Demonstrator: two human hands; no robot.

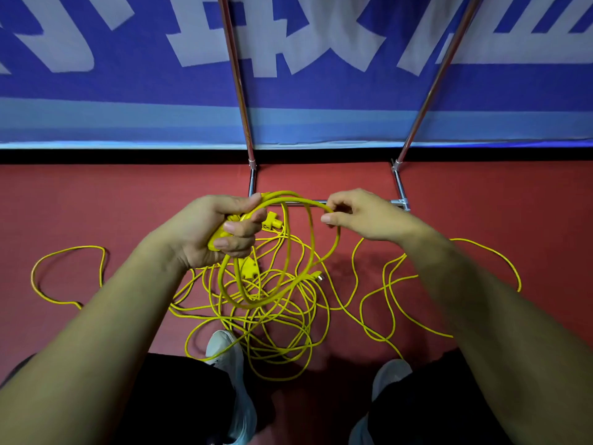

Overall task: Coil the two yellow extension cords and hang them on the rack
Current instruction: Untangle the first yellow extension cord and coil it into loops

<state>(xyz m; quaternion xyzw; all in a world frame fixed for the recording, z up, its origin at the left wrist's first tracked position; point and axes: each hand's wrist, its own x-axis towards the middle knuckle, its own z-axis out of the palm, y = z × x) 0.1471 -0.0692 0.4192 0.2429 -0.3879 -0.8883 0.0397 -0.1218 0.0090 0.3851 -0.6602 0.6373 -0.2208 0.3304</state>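
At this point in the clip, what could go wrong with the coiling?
1. The loose yellow cord on the red floor lies in a crossed tangle, so pulling more in may tighten a knot.
2. A strand crosses the pale left shoe; it could snag or trip.
3. The left hand clamps only a couple of hanging loops while the right hand pinches the strand; the loops may slip or come out uneven.
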